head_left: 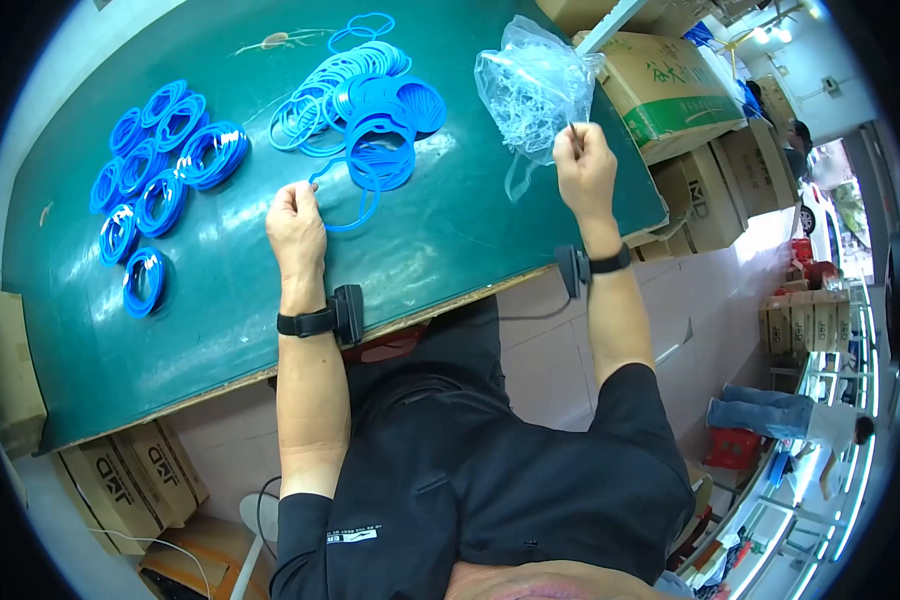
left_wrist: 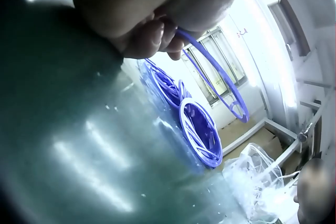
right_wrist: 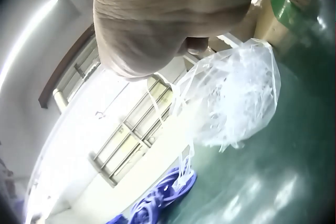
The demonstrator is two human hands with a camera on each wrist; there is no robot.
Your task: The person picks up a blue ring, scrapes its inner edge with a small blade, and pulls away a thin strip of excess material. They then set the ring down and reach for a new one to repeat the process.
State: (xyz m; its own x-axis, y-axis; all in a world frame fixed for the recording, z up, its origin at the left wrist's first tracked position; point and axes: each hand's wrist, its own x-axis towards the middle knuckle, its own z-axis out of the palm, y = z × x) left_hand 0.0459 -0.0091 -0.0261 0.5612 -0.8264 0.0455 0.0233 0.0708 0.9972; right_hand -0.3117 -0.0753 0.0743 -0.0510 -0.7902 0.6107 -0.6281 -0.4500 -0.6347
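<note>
Pinching, left side: the left hand (head_left: 297,225) has a blue loop (left_wrist: 211,60) between its fingers, hanging over the green tabletop (head_left: 450,245), just beside the loose pile.
Right hand: this one (head_left: 583,165) is up at the bag's near edge, fingers curled in and seemingly nipping some white strands; exact grip's kinda hidden.
Clear bag: see-through plastic bag (head_left: 486,85), sitting near the tabletop's right edge, stuffed with a tangle of white strands (head_left: 535,100).
Loose pile: blue rings (head_left: 375,85), overlapping and fanned out, right on the tabletop between the bag and the bundles.
Bundles: nine coiled blue bundles (head_left: 232,158), grouped left of the pile.
Green-band carton: cardboard box (head_left: 665,75) beside the bag, can't see what's inside.
JMD boxes: some (head_left: 705,210) below that carton, more (head_left: 115,485) by the lower-left corner; contents not visible either.
</note>
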